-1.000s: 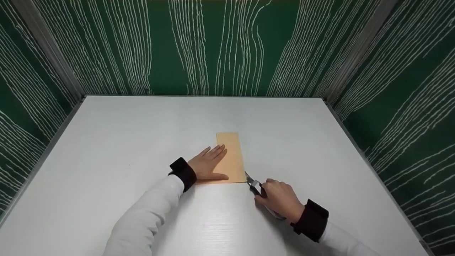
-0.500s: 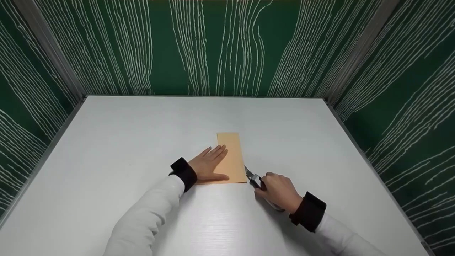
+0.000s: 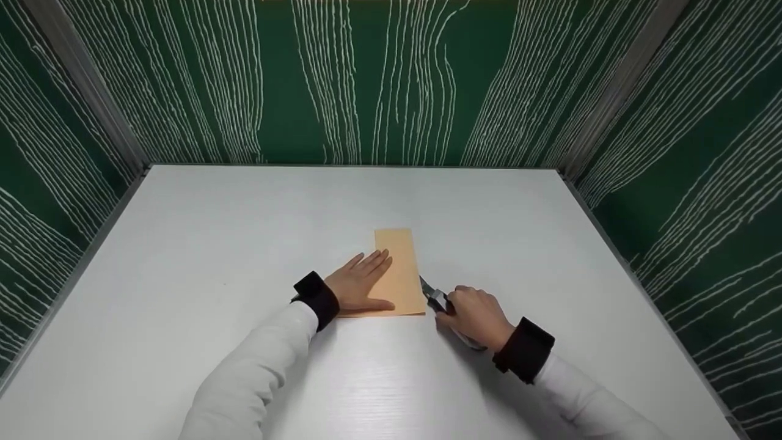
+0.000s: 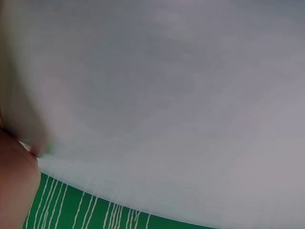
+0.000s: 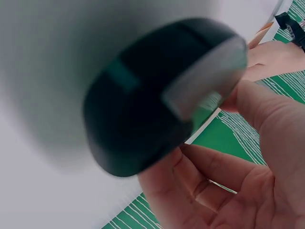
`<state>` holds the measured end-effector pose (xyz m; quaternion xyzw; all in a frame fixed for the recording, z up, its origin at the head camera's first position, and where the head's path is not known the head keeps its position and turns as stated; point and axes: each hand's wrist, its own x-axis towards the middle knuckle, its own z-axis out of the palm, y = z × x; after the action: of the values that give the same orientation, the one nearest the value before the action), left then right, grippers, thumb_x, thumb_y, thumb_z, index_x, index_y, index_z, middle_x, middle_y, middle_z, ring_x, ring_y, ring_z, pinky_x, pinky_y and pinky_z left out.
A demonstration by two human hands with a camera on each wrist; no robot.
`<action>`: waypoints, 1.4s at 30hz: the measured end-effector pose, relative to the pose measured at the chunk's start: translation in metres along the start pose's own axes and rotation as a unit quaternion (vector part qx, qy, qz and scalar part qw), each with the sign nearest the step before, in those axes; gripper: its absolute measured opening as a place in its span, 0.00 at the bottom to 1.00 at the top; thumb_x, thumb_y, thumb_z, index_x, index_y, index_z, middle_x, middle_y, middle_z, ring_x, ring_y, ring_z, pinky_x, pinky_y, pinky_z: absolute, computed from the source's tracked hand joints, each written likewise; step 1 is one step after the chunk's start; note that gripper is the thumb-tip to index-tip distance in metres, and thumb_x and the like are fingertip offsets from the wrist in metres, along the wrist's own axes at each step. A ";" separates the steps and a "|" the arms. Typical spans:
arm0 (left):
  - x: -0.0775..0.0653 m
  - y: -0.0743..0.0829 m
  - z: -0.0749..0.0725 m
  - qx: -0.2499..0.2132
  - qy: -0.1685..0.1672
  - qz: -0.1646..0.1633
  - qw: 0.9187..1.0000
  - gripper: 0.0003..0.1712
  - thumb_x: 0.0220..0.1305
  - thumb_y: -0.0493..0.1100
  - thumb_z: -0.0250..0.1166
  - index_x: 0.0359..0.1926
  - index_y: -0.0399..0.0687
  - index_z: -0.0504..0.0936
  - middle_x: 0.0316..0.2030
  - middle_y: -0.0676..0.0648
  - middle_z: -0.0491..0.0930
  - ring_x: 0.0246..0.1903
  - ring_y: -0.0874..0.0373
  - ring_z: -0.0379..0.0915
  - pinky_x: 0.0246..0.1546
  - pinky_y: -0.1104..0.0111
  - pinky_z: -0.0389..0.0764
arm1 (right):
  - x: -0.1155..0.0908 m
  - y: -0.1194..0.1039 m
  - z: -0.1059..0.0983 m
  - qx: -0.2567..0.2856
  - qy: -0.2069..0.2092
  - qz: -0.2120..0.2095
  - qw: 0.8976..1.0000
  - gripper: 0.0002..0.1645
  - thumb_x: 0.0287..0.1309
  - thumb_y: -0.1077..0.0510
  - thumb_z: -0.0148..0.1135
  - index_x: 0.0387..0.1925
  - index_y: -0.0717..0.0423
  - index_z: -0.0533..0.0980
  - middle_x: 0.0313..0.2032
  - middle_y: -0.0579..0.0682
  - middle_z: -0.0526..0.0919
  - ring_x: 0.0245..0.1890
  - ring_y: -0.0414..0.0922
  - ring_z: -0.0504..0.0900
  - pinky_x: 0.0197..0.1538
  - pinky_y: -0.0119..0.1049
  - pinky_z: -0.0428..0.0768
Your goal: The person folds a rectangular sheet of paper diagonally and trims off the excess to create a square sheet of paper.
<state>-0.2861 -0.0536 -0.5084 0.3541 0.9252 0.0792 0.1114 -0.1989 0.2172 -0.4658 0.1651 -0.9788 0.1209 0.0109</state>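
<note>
A folded piece of light orange paper [image 3: 400,275] lies upright on the white table in the head view. My left hand [image 3: 360,286] rests flat on its left part, fingers spread and thumb along the near edge. At the paper's right edge, my right hand [image 3: 479,315] grips a utility knife [image 3: 437,299] with a black and grey body. Its blade points away and to the left, the tip right at the paper's edge and partly hidden there. The right wrist view shows the rounded butt of the knife [image 5: 128,109] between fingers and thumb, blurred.
The white table [image 3: 244,214] reaches back to a green wall [image 3: 421,79] with wavy white lines, and similar panels stand at both sides. Black bands [image 3: 525,349] circle both wrists. The left wrist view holds mostly bare tabletop.
My right hand has moved the utility knife forward along the paper's right edge, away from the near corner. My left hand stays in place on the paper.
</note>
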 end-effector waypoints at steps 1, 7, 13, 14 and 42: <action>0.000 0.000 0.000 0.000 0.000 0.001 1.000 0.60 0.67 0.77 0.53 0.83 0.49 0.39 0.84 0.47 0.36 0.84 0.53 0.33 0.84 0.55 0.40 | 0.001 0.000 0.000 0.001 -0.003 0.002 1.000 0.23 0.56 0.53 0.75 0.15 0.54 0.72 0.21 0.47 0.73 0.20 0.40 0.68 0.23 0.34 0.67; -0.002 0.001 -0.002 -0.007 0.007 0.006 1.000 0.60 0.68 0.76 0.54 0.83 0.48 0.41 0.84 0.46 0.38 0.84 0.52 0.35 0.84 0.54 0.41 | 0.009 0.002 -0.001 0.006 -0.005 0.008 1.000 0.25 0.56 0.52 0.75 0.15 0.53 0.69 0.20 0.46 0.69 0.20 0.40 0.66 0.23 0.33 0.63; -0.003 0.001 -0.002 -0.011 0.013 0.012 1.000 0.59 0.68 0.75 0.55 0.83 0.47 0.42 0.84 0.45 0.39 0.84 0.51 0.36 0.84 0.53 0.42 | 0.014 0.002 -0.001 0.002 0.002 0.011 1.000 0.25 0.57 0.52 0.75 0.15 0.53 0.68 0.20 0.44 0.67 0.19 0.40 0.65 0.23 0.32 0.61; -0.003 0.001 -0.002 -0.011 0.013 0.012 1.000 0.59 0.68 0.75 0.55 0.83 0.47 0.42 0.84 0.45 0.39 0.84 0.51 0.36 0.84 0.53 0.42 | 0.014 0.002 -0.001 0.003 0.001 0.012 1.000 0.25 0.57 0.52 0.75 0.15 0.53 0.68 0.20 0.44 0.67 0.19 0.40 0.65 0.23 0.32 0.61; 0.012 0.019 0.009 0.107 0.192 -0.008 0.975 0.26 0.80 0.53 0.51 0.67 0.41 0.73 0.69 0.39 0.73 0.71 0.44 0.68 0.74 0.50 0.67 | 0.012 0.004 0.002 -0.017 0.020 -0.003 1.000 0.24 0.55 0.51 0.76 0.16 0.54 0.71 0.19 0.46 0.71 0.20 0.40 0.67 0.23 0.34 0.67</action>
<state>-0.2806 -0.0313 -0.5144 0.3347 0.9352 0.0453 -0.1068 -0.2116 0.2169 -0.4681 0.1658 -0.9797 0.1071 0.0337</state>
